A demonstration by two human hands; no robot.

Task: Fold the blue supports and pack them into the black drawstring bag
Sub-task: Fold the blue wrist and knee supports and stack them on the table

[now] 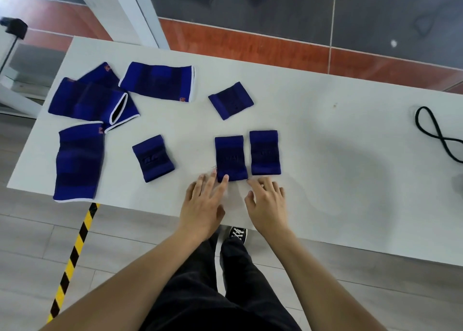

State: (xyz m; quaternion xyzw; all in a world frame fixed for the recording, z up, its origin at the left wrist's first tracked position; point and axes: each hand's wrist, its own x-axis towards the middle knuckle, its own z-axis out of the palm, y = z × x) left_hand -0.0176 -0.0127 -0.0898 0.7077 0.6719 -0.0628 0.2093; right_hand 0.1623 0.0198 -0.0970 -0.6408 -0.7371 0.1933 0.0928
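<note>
Several blue supports lie on the white table (325,135). Two small ones sit side by side near the front edge, one (230,156) in the middle and one (265,152) to its right. My left hand (204,200) rests flat with a fingertip on the near edge of the middle one. My right hand (266,201) lies flat on the table just below its right corner, fingers apart. Two more small supports (153,158) (231,100) lie further left and back. Larger white-edged supports (157,81) (86,101) (77,162) are piled at the left. The black bag's body is out of view.
A black cord (437,132) loops on the table at the far right edge. Yellow-black tape (75,250) runs across the floor under the table's front left. A white frame post (140,14) stands behind the table. My legs and a shoe (238,234) are below the front edge.
</note>
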